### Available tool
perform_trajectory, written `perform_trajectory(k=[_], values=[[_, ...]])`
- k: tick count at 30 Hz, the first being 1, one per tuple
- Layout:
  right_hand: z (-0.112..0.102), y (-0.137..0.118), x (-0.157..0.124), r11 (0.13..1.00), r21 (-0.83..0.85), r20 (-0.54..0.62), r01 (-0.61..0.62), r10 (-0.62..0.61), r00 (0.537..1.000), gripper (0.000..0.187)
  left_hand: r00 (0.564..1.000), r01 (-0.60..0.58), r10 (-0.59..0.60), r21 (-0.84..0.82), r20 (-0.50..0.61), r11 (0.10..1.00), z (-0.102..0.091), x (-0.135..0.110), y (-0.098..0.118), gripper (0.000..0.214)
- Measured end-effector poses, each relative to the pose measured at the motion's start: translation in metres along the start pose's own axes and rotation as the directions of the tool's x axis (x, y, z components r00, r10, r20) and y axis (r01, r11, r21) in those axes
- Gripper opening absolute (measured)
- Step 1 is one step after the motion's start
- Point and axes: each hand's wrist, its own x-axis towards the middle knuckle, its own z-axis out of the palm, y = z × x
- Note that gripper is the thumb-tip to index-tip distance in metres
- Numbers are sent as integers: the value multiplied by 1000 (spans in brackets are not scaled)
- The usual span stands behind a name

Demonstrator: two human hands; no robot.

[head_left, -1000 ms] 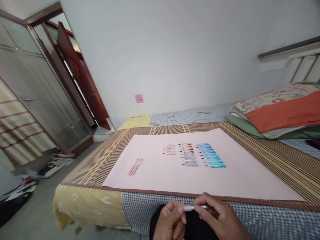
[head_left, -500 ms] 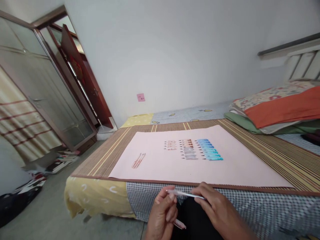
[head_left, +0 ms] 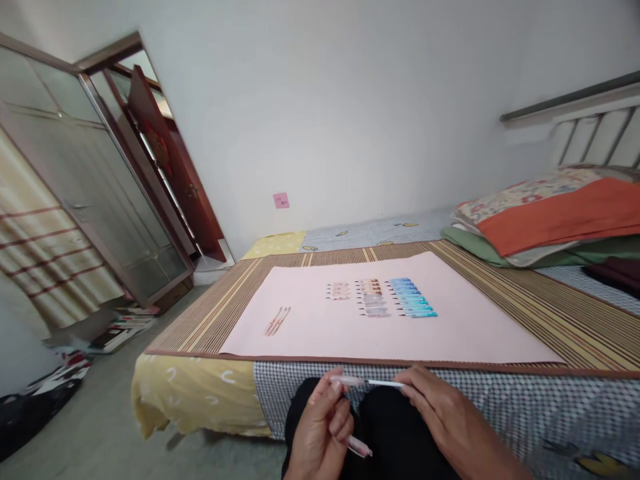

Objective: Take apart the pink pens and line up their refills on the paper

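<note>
Low in the head view, my left hand (head_left: 323,427) pinches one end of a thin pen piece (head_left: 367,383) and also holds a pink pen barrel (head_left: 359,447) under its fingers. My right hand (head_left: 445,417) pinches the other end of the thin piece, over my dark-clothed lap. On the bed ahead lies a pale pink sheet (head_left: 450,333) with three rows of pens (head_left: 383,298), pinkish, greyish and blue, side by side. A few thin refills (head_left: 277,321) lie apart at the sheet's left.
The pink sheet lies on a striped woven mat (head_left: 575,320) over the bed. Folded blankets and pillows (head_left: 545,213) sit at the right. A glass cabinet door (head_left: 75,220) and stacked books (head_left: 120,327) are on the left by the floor.
My hands have drawn apart, pulling the thin piece out of the pink barrel, which now stays in my left hand. The camera has shifted slightly.
</note>
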Motion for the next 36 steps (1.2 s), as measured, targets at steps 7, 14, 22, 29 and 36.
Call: perform_trajectory(k=[7, 14, 22, 29, 36], values=[[-1, 4, 0, 996, -33, 22, -78, 79, 997, 31, 996, 84, -82, -117, 22, 990, -9, 14, -3, 40], [9, 8, 5, 953, 169, 10, -251, 253, 967, 29, 997, 80, -79, -174, 12, 981, -27, 20, -1, 40], [57, 15, 20, 923, 300, 32, -242, 243, 969, 27, 978, 208, -207, -63, 18, 976, -57, 43, -16, 61], [69, 39, 81, 997, 13, 85, -78, 77, 993, 20, 978, 204, -207, -66, -31, 977, -39, 95, -25, 62], [62, 77, 157, 991, -90, 109, -94, 104, 989, 22, 984, 141, -153, -130, -89, 981, -6, 177, -21, 51]])
